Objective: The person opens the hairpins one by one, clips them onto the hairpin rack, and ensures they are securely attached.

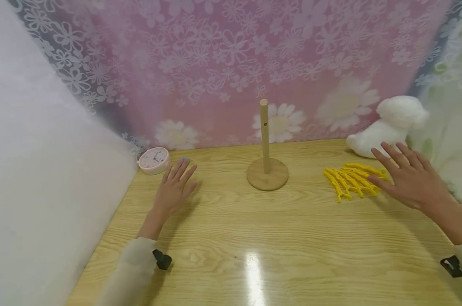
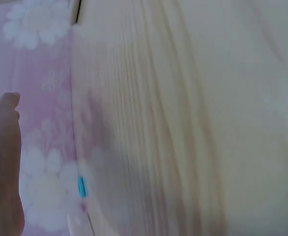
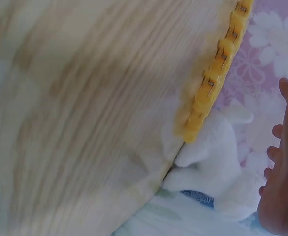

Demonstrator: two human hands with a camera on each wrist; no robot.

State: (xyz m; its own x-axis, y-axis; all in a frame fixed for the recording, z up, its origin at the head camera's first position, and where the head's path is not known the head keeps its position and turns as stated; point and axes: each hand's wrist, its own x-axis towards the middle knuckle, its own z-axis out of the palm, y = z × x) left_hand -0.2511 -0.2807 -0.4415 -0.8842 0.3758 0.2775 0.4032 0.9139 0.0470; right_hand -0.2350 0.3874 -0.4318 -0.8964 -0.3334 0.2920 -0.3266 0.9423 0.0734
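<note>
My left hand (image 1: 173, 191) is spread with straight fingers over the table's left side, beside a round pale pink clock (image 1: 154, 160). A tiny blue piece (image 2: 81, 187) lies near its fingertips, by the table's back edge. On the right, my right hand (image 1: 414, 180) reaches out with fingers extended, holding nothing. Just left of it lies a set of yellow branching plastic pieces (image 1: 353, 180), side by side in a row; their exact kind is unclear. Between the hands stands an upright wooden rod (image 1: 265, 136) on a round wooden base (image 1: 267, 180).
A white plush animal (image 1: 388, 125) sits at the back right, behind the right hand. The wood-grain table (image 1: 223, 238) ends at a pink flowered curtain (image 1: 223, 76). White cloth (image 1: 43, 161) hangs along the left side.
</note>
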